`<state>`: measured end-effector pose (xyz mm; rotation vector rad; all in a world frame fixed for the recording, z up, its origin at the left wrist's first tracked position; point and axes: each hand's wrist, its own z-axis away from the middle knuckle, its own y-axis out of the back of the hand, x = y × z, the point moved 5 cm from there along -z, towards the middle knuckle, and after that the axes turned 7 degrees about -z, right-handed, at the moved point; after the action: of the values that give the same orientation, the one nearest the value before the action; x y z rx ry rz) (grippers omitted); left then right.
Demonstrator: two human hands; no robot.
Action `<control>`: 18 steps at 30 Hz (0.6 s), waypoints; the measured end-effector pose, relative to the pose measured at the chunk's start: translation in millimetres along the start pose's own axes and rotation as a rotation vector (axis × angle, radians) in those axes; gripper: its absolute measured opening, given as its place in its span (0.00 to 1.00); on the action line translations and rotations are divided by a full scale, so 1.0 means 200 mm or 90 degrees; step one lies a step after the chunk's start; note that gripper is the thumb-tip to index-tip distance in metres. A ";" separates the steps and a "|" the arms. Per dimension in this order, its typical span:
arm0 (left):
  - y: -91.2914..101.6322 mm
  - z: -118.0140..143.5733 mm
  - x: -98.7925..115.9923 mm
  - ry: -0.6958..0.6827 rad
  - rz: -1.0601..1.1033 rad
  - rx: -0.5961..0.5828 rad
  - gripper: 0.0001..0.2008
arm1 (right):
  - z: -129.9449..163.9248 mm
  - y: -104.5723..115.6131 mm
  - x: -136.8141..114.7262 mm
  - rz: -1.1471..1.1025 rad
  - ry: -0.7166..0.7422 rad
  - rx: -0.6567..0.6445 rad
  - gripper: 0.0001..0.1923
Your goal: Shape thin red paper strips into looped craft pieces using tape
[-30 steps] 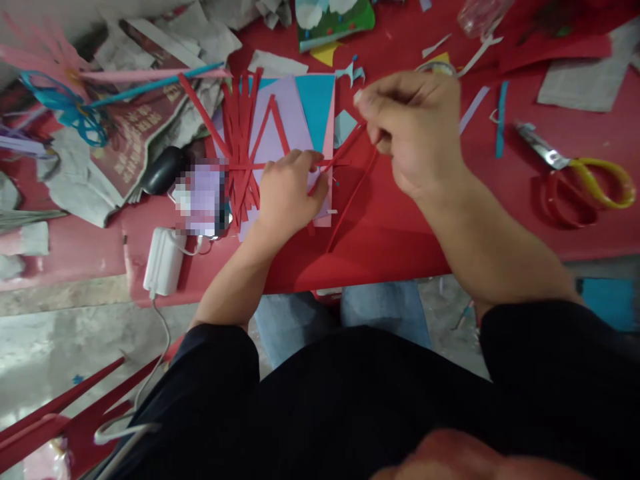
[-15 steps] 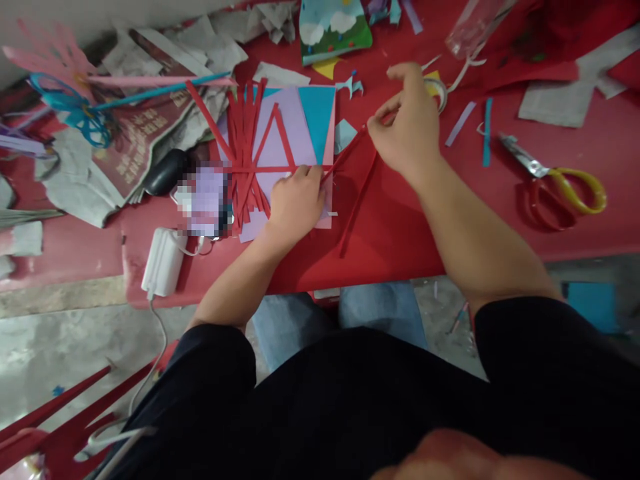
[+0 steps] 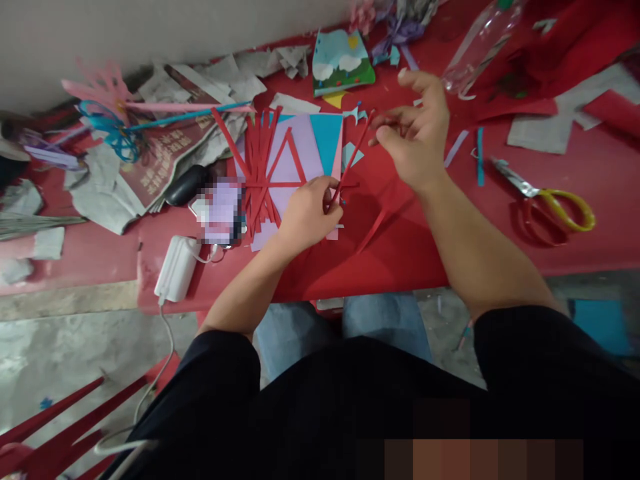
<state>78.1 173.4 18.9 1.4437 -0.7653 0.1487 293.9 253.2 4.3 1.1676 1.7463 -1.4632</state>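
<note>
Across a scrap-strewn red worktop (image 3: 593, 255), the left hand (image 3: 311, 208) alone now pinches a red strip (image 3: 356, 151); the right hand (image 3: 420, 139) has apparently let go, its fingers loosely spread.

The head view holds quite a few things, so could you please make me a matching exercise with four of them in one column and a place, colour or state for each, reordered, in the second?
Column one
1. left hand
2. scissors
3. bottle
4. white box

Column two
A. see-through, green at the top end
B. near the front edge of the table, with a cable hanging from it
C. pinching a red strip
D. coloured partly yellow, partly red

Pairs: 1-C, 2-D, 3-A, 4-B
</note>
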 end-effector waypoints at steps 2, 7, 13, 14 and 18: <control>-0.01 0.00 0.01 -0.006 0.110 -0.038 0.19 | 0.03 -0.04 -0.05 0.019 0.027 0.031 0.35; -0.08 0.00 -0.01 0.021 0.477 -0.123 0.21 | 0.10 -0.10 -0.10 0.048 -0.032 0.033 0.32; -0.09 0.00 0.00 0.032 0.582 -0.169 0.32 | 0.16 -0.13 0.00 0.025 -0.087 -0.029 0.33; -0.08 0.00 0.00 0.026 0.584 -0.170 0.31 | 0.17 -0.14 0.00 0.029 -0.085 -0.037 0.30; -0.03 0.02 0.02 -0.014 0.597 -0.156 0.27 | 0.20 -0.17 -0.09 0.143 -0.004 -0.028 0.15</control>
<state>83.4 166.8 16.1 0.7646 -1.3815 0.7262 267.3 209.1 26.4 1.2882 1.5776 -1.2876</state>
